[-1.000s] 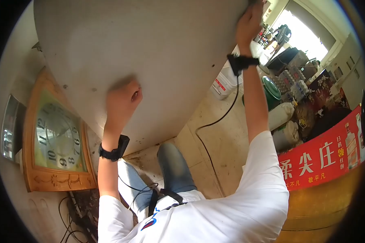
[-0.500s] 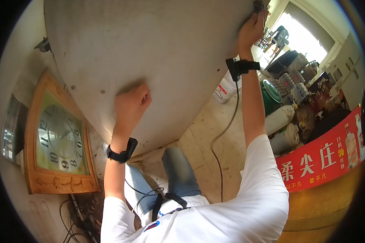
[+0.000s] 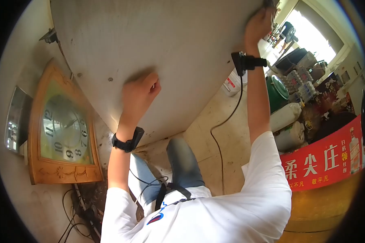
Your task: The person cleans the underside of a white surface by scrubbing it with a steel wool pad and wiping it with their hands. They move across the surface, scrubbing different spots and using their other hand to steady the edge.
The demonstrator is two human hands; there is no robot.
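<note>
A large pale grey panel (image 3: pixel 182 52) with small dark spots fills the upper middle. My left hand (image 3: pixel 140 94) is closed in a fist against its lower left part, and nothing shows between the fingers. Up at the panel's top right edge is my right hand (image 3: pixel 258 27), its fingers closed by a small dark clump (image 3: pixel 267 3). That clump is partly cut off by the frame's top and blurred, so I cannot tell its kind. Both wrists wear black bands, and a black cable (image 3: pixel 219 127) hangs from the right one.
A wooden-framed clock (image 3: pixel 67 176) leans at the left beside a dark glossy panel (image 3: pixel 18 119). To the right are a white bucket (image 3: pixel 232 84), a green bin (image 3: pixel 278 93), white sacks (image 3: pixel 286 116) and a red banner (image 3: pixel 322 162). Loose cables (image 3: pixel 71 210) lie lower left.
The view has shifted, so the panel and clock sit slightly further right. My left fist stays at about the same spot on the panel; my right hand stays at its top right edge.
</note>
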